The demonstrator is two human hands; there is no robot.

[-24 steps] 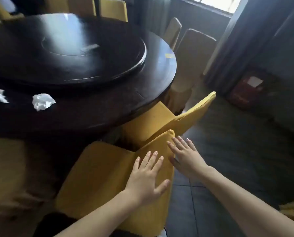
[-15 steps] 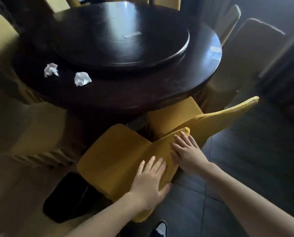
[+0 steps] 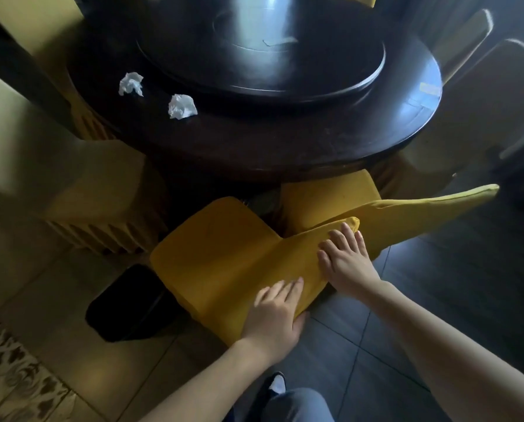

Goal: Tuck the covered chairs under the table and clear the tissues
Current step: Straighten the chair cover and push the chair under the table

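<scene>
Here we see the nearest covered chair (image 3: 224,254), in mustard-yellow fabric, with its seat pointing up and left toward the dark round tabletop (image 3: 285,153) and its backrest toward us; the seat's front edge sits just short of the rim, not yet under it. The top edge of the backrest runs on a diagonal, from lower left to upper right. Our left hand (image 3: 272,318) lies flat on the lower end of that backrest, fingers spread and extended, thumb wrapped around the edge. Our right hand (image 3: 346,260) rests open on the upper end, fingers (image 3: 330,239) splayed over the cloth, gripping nothing.

A second yellow chair (image 3: 407,211) stands just beside the first, to its right, its seat partly beneath the tabletop. We count two crumpled white tissues (image 3: 182,106) on the tabletop's left side, near each other but apart, next to the raised turntable (image 3: 263,56). Paler covered chairs (image 3: 81,178) ring the rest, some blurred.
</scene>
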